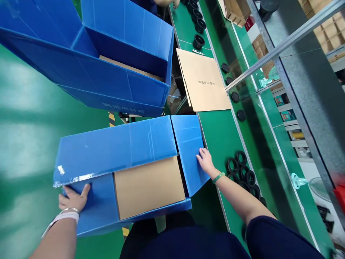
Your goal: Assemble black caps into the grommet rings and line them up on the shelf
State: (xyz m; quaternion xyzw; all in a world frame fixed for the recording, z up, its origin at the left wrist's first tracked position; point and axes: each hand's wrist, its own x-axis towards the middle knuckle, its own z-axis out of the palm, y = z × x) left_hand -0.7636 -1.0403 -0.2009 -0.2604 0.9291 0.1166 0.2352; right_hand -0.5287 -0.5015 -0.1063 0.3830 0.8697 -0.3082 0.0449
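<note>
One cardboard panel [149, 189] blocks my view into the nearer blue box [115, 149] beside the surface [215, 131]; my left grip [72, 200] is spread, whether my right grip [206, 161] pinches the end flap [187, 144] I cannot tell.

Across the left of the frame you have a glossy green floor [29, 118] with pale light reflected on it; black-and-yellow tape [111, 117] shows left of centre. To your right runs a long green worktop [215, 133]. A metal rail [285, 46] crosses a grey ledge [304, 75], upper right.
</note>
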